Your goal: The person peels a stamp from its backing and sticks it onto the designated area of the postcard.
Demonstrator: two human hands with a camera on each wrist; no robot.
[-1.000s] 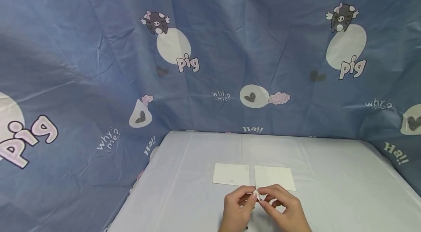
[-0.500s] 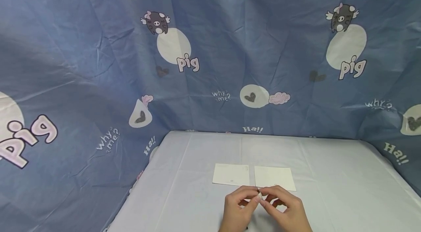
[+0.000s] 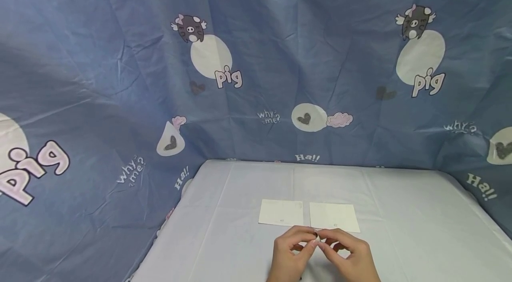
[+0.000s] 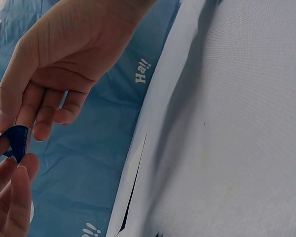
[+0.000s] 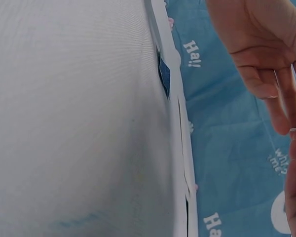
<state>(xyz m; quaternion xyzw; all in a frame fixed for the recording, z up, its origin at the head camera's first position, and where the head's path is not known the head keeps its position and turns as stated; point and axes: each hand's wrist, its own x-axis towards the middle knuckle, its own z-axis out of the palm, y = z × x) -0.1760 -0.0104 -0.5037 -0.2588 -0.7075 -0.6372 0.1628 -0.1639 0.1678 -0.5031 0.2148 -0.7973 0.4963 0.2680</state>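
A small bent blue-and-white piece (image 4: 19, 139) is above the tabletop (image 3: 224, 233), pinched between the thumb and curled forefinger of both the left hand (image 3: 289, 250) and the right hand (image 3: 351, 250). Beyond them, toward the tabletop's far edge, a left white card (image 3: 281, 212) and a right white card (image 3: 334, 215) lie flat, narrowly apart. Pig-print blue fabric (image 3: 264, 69) rises behind that edge.

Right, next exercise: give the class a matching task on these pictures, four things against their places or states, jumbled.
1. small piece
2. two white cards
3. backdrop
4. tabletop

A. blue, with cartoon pigs
B. pale, beneath the cards
C. pinched by left hand and right hand
D. flat, side by side, apart

Pairs: 1-C, 2-D, 3-A, 4-B
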